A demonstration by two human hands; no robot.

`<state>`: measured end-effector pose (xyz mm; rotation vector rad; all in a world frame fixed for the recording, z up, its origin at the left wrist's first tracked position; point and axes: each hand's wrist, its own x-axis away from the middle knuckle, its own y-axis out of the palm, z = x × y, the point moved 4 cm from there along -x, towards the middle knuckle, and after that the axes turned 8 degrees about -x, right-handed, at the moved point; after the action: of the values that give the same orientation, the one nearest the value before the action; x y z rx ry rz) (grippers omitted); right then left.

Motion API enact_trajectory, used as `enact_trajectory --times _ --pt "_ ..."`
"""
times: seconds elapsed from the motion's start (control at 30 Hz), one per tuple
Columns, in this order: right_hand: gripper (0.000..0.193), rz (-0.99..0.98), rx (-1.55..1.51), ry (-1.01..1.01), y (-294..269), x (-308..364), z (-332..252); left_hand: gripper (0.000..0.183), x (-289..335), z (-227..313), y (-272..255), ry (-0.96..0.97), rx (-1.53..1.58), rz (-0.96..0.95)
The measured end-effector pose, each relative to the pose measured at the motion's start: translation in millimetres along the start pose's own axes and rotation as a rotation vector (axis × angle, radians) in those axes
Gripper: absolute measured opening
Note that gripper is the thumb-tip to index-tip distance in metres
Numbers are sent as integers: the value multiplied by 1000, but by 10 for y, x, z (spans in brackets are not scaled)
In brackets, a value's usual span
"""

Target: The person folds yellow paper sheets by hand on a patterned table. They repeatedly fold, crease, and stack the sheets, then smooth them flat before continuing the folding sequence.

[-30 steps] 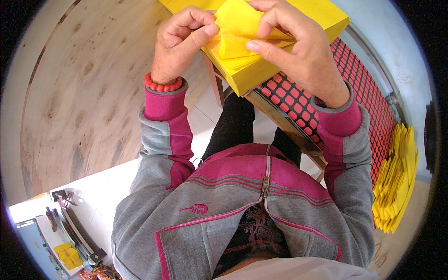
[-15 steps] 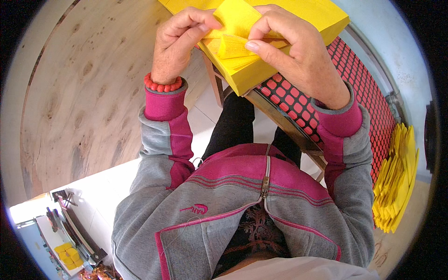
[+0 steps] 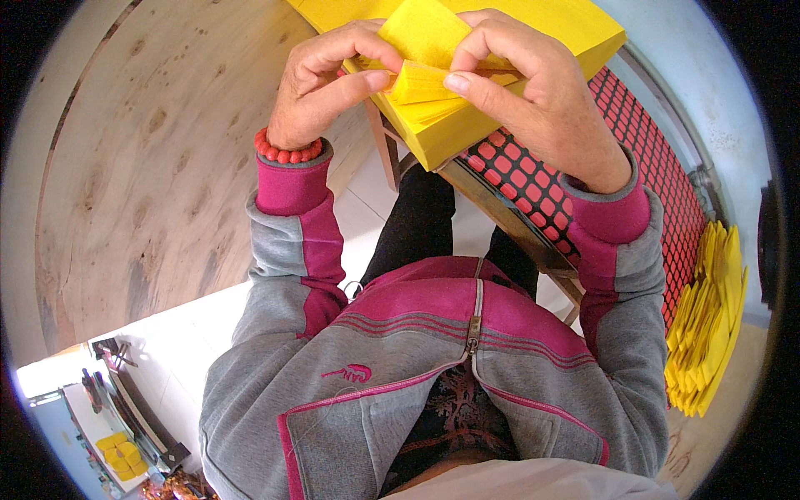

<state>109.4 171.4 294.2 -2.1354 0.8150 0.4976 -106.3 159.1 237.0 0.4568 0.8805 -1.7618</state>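
Observation:
A folded piece of yellow paper (image 3: 427,35) is held up between my two hands, its lower part doubled into a thick, layered fold. My left hand (image 3: 329,83), with a red bead bracelet at the wrist, has its thumb and index finger closed about the left side of that fold. On the other side, my right hand (image 3: 533,96) pinches the fold's right edge between thumb and index finger. Under the hands lies a thick stack of yellow paper (image 3: 442,133), with a few loose sheets on its top near the fold.
The stack rests on a wooden-framed surface covered in red-and-black checks (image 3: 533,187). Bundled folded yellow papers (image 3: 708,321) are at the right. A large plywood board (image 3: 158,183) stands at the left. Yellow pieces (image 3: 121,454) sit on a shelf at the lower left.
My left hand has shifted down from the paper's upper left to the side of the fold, its thumb lower now. My right hand has barely moved and keeps its pinch.

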Motion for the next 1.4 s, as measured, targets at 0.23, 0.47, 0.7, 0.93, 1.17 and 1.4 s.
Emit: enact_trajectory --times 0.23,0.47,0.7,0.93,1.17,1.4 --pt "10 -16 6 -6 -5 -17 -13 14 -6 -16 -20 -2 12 -2" --pt "8 -16 -8 -17 -24 3 27 16 -11 -37 -6 -25 24 -2" --pt "8 -13 -9 -7 -54 64 84 16 -18 -88 52 -24 23 3" --pt "7 -16 -9 -18 -52 56 73 17 -9 -106 36 -38 12 -6" --pt "7 -11 16 -6 -15 2 49 16 5 -69 -15 -14 1 22" --pt "7 4 -1 35 -2 9 92 14 31 -33 25 -27 -50 57"
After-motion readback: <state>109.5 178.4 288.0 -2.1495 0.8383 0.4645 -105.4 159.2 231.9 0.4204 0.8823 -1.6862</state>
